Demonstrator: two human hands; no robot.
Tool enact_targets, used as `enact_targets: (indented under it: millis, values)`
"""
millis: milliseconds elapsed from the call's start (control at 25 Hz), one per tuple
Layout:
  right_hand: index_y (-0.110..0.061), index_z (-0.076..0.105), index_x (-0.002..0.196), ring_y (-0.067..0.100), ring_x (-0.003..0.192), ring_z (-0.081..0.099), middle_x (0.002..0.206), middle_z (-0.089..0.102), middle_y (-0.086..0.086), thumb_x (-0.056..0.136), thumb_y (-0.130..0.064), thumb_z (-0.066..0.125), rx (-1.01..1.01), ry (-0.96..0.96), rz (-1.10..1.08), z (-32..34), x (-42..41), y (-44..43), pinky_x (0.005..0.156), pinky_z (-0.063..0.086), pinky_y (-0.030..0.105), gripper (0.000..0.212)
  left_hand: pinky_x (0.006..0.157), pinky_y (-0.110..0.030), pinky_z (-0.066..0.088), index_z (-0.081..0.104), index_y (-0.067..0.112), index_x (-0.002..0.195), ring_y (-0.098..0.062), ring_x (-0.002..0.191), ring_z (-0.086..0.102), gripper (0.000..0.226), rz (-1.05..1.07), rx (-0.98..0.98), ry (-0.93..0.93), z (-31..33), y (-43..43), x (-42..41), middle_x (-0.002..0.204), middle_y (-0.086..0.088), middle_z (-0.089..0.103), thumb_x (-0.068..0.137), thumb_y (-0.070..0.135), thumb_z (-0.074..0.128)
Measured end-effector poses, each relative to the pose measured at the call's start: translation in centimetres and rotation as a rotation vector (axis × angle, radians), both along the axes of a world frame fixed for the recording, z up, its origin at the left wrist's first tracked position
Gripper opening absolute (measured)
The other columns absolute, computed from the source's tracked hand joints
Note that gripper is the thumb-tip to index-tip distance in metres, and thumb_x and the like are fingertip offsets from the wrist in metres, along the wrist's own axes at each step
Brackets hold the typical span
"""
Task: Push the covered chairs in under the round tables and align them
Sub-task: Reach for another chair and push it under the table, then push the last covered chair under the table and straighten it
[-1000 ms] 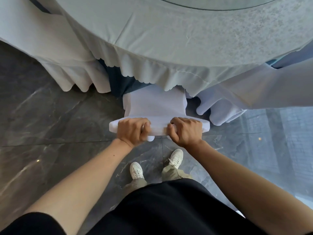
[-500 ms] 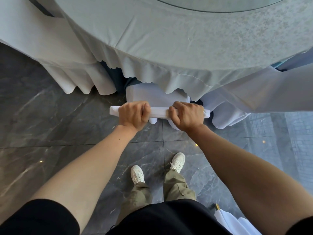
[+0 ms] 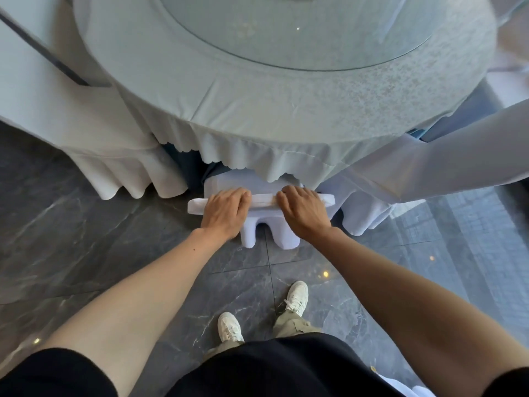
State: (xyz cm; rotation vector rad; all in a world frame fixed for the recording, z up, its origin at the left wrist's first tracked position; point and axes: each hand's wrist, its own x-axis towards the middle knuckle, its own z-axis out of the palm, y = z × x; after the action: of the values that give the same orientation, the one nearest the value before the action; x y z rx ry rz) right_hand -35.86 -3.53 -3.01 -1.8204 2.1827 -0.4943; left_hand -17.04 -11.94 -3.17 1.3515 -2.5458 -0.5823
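The left hand (image 3: 226,210) and right hand (image 3: 305,212) had fingers curled over the top edge of the covered chair (image 3: 263,199). Its seat sat under the desk (image 3: 257,110) edge, between the left chair (image 3: 86,138) and right chair (image 3: 429,173).

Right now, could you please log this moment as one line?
left hand: holds covered chair top | right hand: same | seat: tucked under round table

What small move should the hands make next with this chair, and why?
Probably let go: left hand and right hand hold the covered chair, whose seat lies under the tablecloth hem, its back roughly level with the neighbouring chair.
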Motion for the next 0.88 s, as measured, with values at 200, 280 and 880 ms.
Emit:
enact_targets:
  millis: [200,280,880]
  values:
    - [-0.013,0.045,0.135,0.028,0.12,0.05,0.133,0.055,0.009,0.102,-0.04,0.036,0.047,-0.091,-0.064,3.9,0.7,1.7,0.096,0.035,0.036,0.044,0.098,-0.042,0.041,0.054,0.014,0.13,-0.026,0.117,0.054,0.06,-0.157,0.006,0.053,2.7,0.5,1.1,0.129,-0.007,0.059,0.095,0.049,0.019]
    - [-0.013,0.042,0.139,0.029,0.124,0.048,0.138,0.052,0.009,0.102,-0.042,0.036,0.011,-0.064,-0.075,5.8,1.2,2.0,0.1,0.035,0.037,0.048,0.099,-0.043,0.041,0.052,0.014,0.131,-0.025,0.118,0.052,0.064,-0.21,-0.028,0.078,4.1,0.6,1.2,0.132,-0.005,0.057,0.093,0.052,0.017]
    - [-0.017,0.042,0.139,0.026,0.126,0.047,0.141,0.048,0.006,0.102,-0.046,0.031,-0.136,0.116,-0.171,12.5,-9.0,8.8,0.106,0.038,0.042,0.048,0.095,-0.041,0.042,0.057,0.014,0.125,-0.026,0.115,0.055,0.058,-0.335,-0.18,0.169,10.1,5.5,-10.7,0.128,-0.005,0.061,0.093,0.046,0.021]
